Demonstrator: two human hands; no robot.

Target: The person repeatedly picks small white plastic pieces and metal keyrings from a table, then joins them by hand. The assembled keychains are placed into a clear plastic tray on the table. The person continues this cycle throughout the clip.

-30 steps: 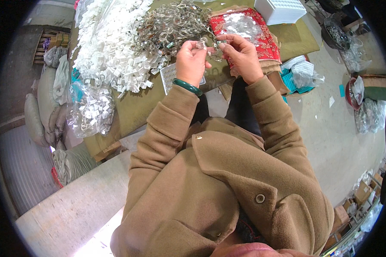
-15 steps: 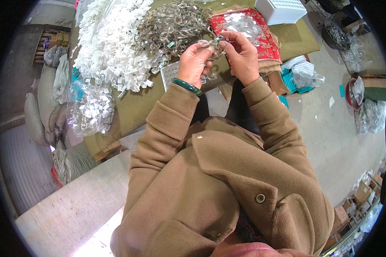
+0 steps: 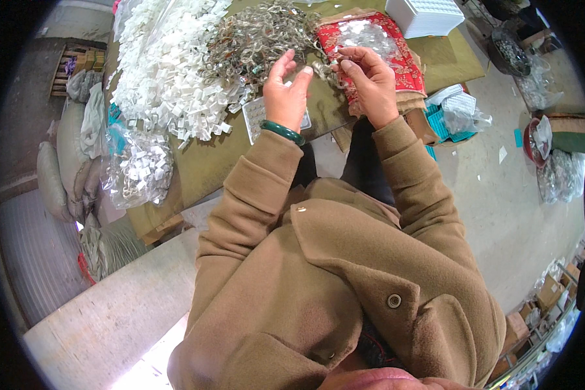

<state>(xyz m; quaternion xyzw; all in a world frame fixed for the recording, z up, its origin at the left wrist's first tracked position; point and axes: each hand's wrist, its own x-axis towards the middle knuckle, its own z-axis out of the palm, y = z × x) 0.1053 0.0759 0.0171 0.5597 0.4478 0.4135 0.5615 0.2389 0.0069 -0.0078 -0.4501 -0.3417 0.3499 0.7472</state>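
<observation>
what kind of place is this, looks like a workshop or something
Probably a small sorting or assembly workshop: a table heaped with small white pieces and clear ring-like parts, stuffed sacks beside it, and a bare concrete floor.

you're in a small-parts workshop. heaped white pieces (image 3: 169,78) lie left of your fingers (image 3: 286,62). bagged stock (image 3: 136,169) sits nearer you.

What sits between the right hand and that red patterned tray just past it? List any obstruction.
Nothing visible. The right hand hovers at the near edge of the red tray; the grey tangle of clips lies off to its left.
</observation>
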